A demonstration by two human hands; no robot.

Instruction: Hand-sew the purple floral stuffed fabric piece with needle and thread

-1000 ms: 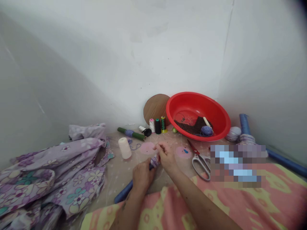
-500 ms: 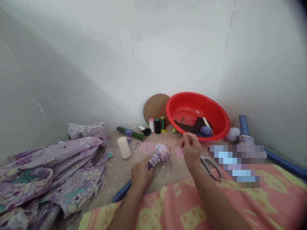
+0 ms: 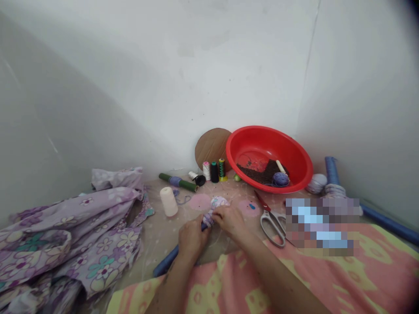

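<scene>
The slim blue stick with a round, floral cloth head (image 3: 167,260) lay at lower centre, slanting from lower left to upper right. My left hand (image 3: 191,239) was wrapped round its shaft; my right hand (image 3: 230,221), nearer the head, touched the bound neck, though I couldn't tell what it pinched.

Stick (image 3: 166,261), blue; its head (image 3: 219,202), white-and-purple floral; basin (image 3: 255,149), red; scissors (image 3: 266,208), red and grey; cloth (image 3: 104,246), lilac floral; blanket (image 3: 327,279), pink patterned yellow.
</scene>
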